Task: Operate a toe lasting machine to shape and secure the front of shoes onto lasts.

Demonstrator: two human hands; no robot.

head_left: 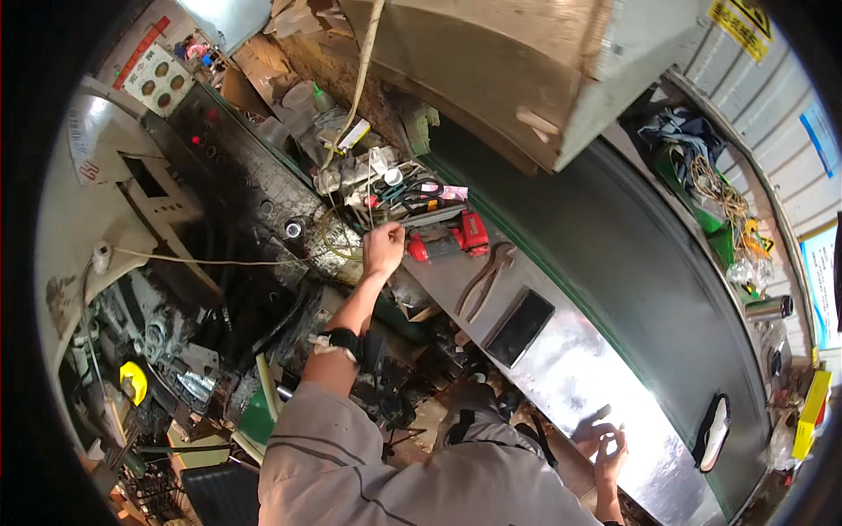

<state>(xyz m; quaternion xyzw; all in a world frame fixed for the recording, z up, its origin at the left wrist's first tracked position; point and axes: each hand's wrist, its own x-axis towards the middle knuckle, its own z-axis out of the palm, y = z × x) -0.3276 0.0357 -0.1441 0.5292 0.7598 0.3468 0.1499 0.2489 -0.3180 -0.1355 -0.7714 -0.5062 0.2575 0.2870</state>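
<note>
My left hand point(383, 248) reaches out to the near edge of a heap of hand tools point(408, 195). Its fingers are closed; whatever they hold is hidden. Right beside it lies a red-and-grey power tool point(449, 241). My right hand point(611, 451) is low on the right, above a shiny metal bench top point(561, 355). Its fingers are bent and apart, with bright metal showing through the gap and nothing plainly held. Between my hands, pliers with long worn handles point(484, 282) and a black phone point(520, 328) rest on the bench top.
A dark green-edged belt or bed point(605, 237) runs along the bench's far side, beneath a big metal housing point(500, 66). Machinery with a grimy plate point(285, 197) stands at left. A pale cord point(210, 260) stretches toward my left hand. A black-and-white shoe-shaped item point(715, 432) lies far right.
</note>
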